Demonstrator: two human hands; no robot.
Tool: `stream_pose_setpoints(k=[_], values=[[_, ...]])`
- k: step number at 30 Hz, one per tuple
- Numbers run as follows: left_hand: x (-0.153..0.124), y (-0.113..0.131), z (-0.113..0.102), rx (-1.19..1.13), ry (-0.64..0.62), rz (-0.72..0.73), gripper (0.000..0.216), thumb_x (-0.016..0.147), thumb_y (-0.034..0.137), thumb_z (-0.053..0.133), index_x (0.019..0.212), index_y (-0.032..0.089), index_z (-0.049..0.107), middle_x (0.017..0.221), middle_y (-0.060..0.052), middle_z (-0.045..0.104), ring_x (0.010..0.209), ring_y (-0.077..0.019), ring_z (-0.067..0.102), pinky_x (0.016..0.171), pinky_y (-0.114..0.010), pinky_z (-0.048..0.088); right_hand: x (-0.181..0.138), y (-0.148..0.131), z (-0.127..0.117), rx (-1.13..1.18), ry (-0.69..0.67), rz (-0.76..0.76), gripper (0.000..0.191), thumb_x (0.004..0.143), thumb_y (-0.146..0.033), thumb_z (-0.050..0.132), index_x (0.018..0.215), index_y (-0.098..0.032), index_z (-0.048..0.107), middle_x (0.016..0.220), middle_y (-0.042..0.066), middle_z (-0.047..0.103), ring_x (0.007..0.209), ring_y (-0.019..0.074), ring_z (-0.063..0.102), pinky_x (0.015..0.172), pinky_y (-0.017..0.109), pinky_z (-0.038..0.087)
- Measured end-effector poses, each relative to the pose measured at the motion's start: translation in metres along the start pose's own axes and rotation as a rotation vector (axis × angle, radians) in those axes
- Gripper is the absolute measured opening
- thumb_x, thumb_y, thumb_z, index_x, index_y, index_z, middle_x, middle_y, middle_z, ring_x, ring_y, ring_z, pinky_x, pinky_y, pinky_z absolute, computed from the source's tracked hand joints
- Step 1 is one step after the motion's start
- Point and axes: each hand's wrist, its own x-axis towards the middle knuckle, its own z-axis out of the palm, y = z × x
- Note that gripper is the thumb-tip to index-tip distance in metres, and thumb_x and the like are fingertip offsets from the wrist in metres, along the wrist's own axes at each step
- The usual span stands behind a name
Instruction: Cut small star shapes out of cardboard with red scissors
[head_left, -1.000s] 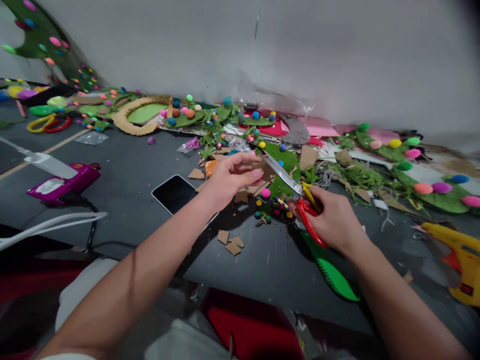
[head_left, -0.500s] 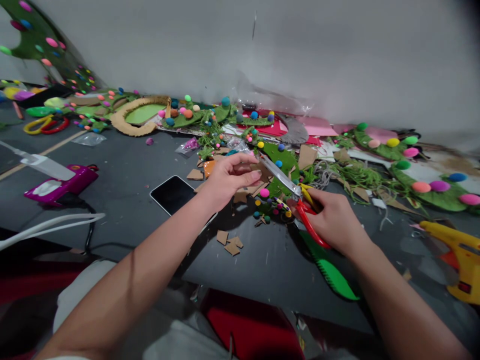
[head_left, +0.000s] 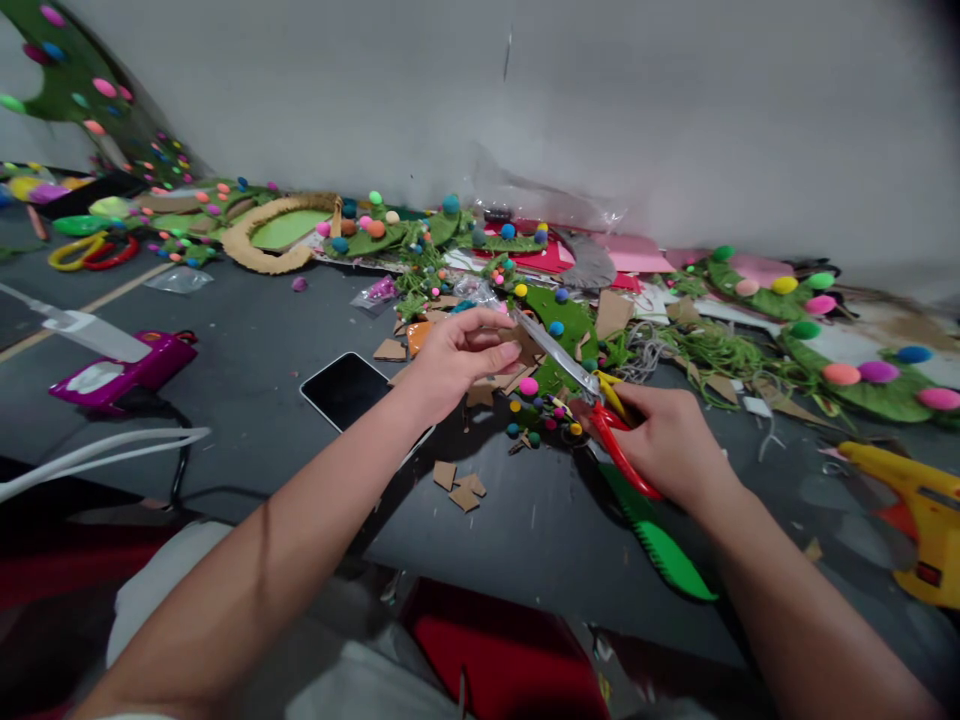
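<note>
My left hand is closed in a pinch on a small brown cardboard piece held above the dark table. My right hand grips red-and-yellow scissors. Their silver blades point up-left and meet the cardboard piece at my left fingertips. Brown cardboard offcuts lie on the table below my left wrist. Small coloured pom-poms are scattered between my hands.
A black phone lies left of my left hand. A pink glue gun sits at the left, a yellow glue gun at the right. A green comb-like tool lies under my right wrist. Green felt shapes with pom-poms line the wall.
Both hands have stayed nearly in place. The scissors and my right hand have shifted slightly left, toward the cardboard piece.
</note>
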Motion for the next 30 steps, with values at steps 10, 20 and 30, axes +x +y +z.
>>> stream_pose_setpoints(k=[10,20,30], values=[[-0.001,0.005,0.003,0.066,-0.004,0.04,0.031,0.074,0.028,0.094,0.101,0.023,0.08,0.086,0.0,0.077,0.077,-0.0121,0.074,0.072,-0.024,0.064,0.008,0.002,-0.005,0.174,-0.013,0.099,0.057,0.083,-0.067,0.074,0.061,-0.025,0.042,0.06,-0.003,0.035,0.06,0.0147,0.032,0.053,0.031,0.026],[-0.003,0.007,0.004,0.16,0.033,0.106,0.044,0.079,0.023,0.089,0.121,0.024,0.079,0.123,-0.005,0.073,0.085,-0.0161,0.078,0.069,-0.026,0.065,0.009,0.008,-0.008,0.137,-0.127,0.114,0.057,0.084,-0.07,0.075,0.063,-0.024,0.047,0.059,-0.004,0.04,0.059,0.0147,0.038,0.053,0.03,0.031],[0.003,0.002,0.003,0.223,0.096,0.235,0.036,0.07,0.02,0.094,0.099,0.018,0.072,0.073,0.003,0.071,0.071,-0.0118,0.07,0.066,-0.023,0.058,0.009,0.011,-0.006,0.144,-0.103,0.135,0.056,0.085,-0.071,0.073,0.069,-0.025,0.045,0.063,-0.005,0.037,0.061,0.0146,0.036,0.054,0.03,0.029]])
